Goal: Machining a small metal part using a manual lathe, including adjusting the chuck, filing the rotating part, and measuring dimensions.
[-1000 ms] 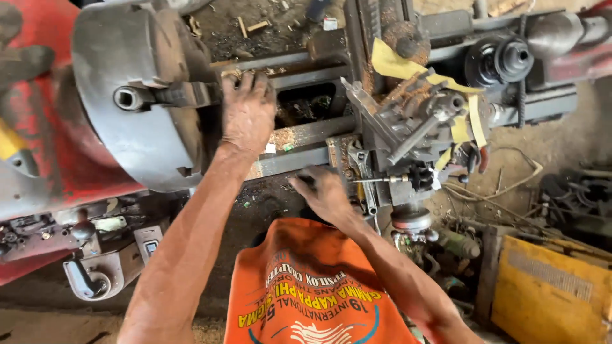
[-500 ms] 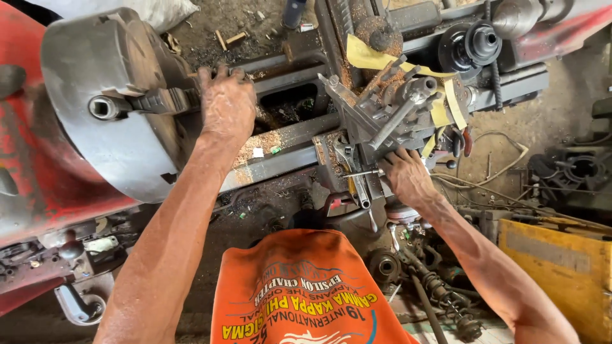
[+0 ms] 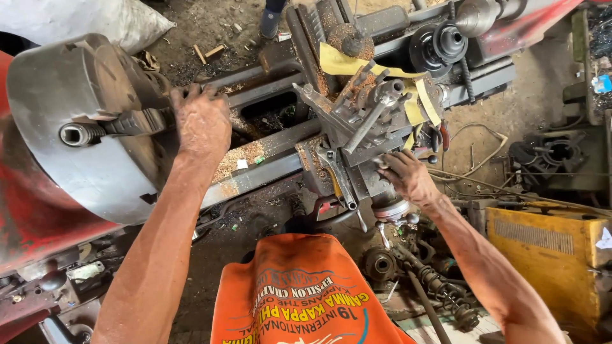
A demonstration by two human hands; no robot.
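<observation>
My left hand (image 3: 203, 121) lies on the right rim of a big grey lathe chuck (image 3: 76, 95), fingers curled over its far edge beside a dark jaw (image 3: 121, 127). My right hand (image 3: 408, 178) is at the front of the lathe carriage (image 3: 357, 159), fingertips bent against its edge just right of a long wrench (image 3: 338, 178) lying there. Whether these fingers grip anything is hidden. A tool post (image 3: 382, 95) with a lever stands above that hand, and a handwheel (image 3: 392, 209) sits just below it.
Lathe bed rails (image 3: 268, 156) strewn with chips run between chuck and carriage. The tailstock (image 3: 446, 41) is at top right, with yellow cloth strips (image 3: 344, 64) on the carriage. A yellow metal box (image 3: 548, 242) and scrap parts lie at the right. My orange shirt (image 3: 306, 299) fills the bottom.
My right hand has left the bed rail near the middle and moved right to the carriage front. My left hand has stayed at the chuck rim.
</observation>
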